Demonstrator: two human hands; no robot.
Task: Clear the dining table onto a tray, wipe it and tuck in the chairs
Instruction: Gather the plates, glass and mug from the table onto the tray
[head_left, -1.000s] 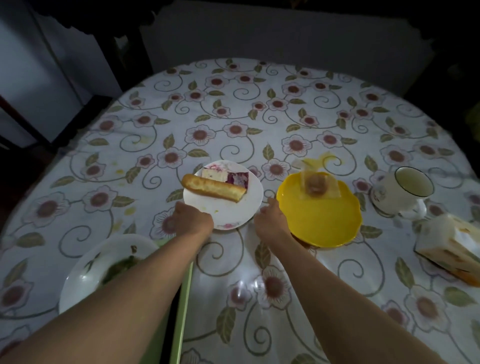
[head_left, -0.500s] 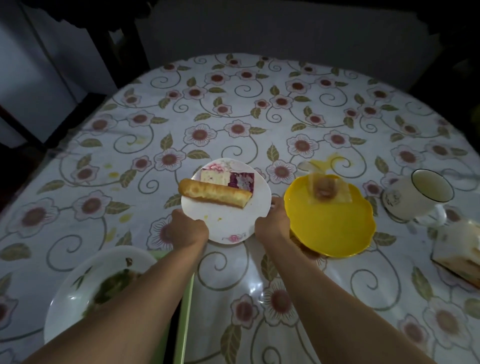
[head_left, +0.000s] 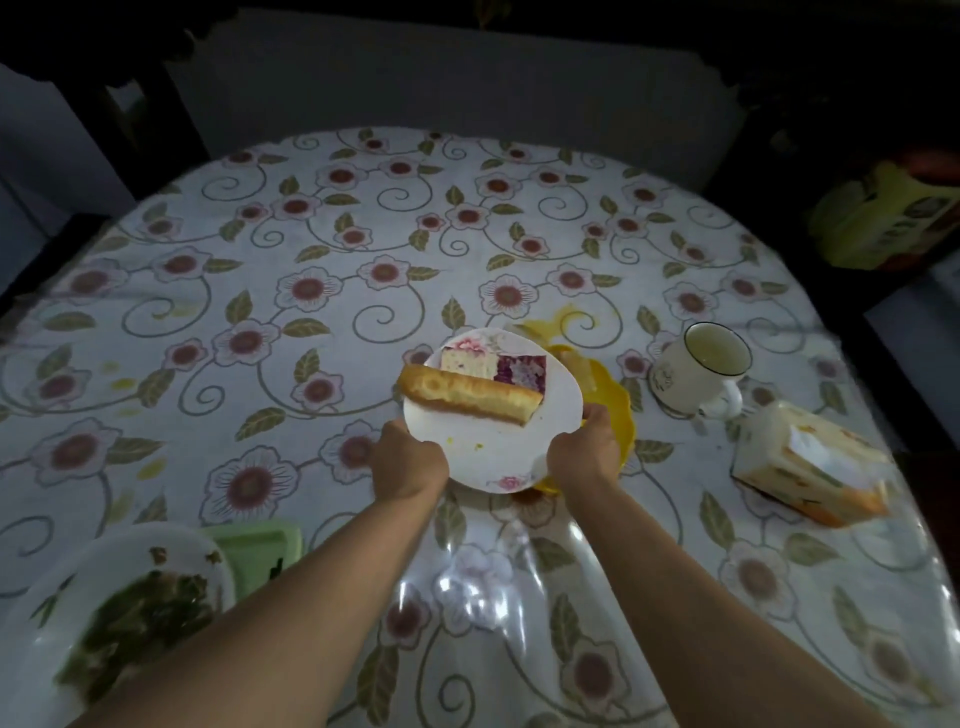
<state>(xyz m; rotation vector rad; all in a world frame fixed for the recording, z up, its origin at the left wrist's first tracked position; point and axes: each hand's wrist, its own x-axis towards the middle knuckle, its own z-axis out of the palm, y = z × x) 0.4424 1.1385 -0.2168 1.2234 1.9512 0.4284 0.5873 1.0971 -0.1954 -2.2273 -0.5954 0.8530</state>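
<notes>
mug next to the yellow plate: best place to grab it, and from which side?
Take the mug by its handle, coming from the near right. It stands upright and the handle points toward the person, on the side facing the tissue box. The yellow plate sits on its left, so a left approach looks more crowded. Gripping around the body from above should also work, since the rim is clear.
</notes>
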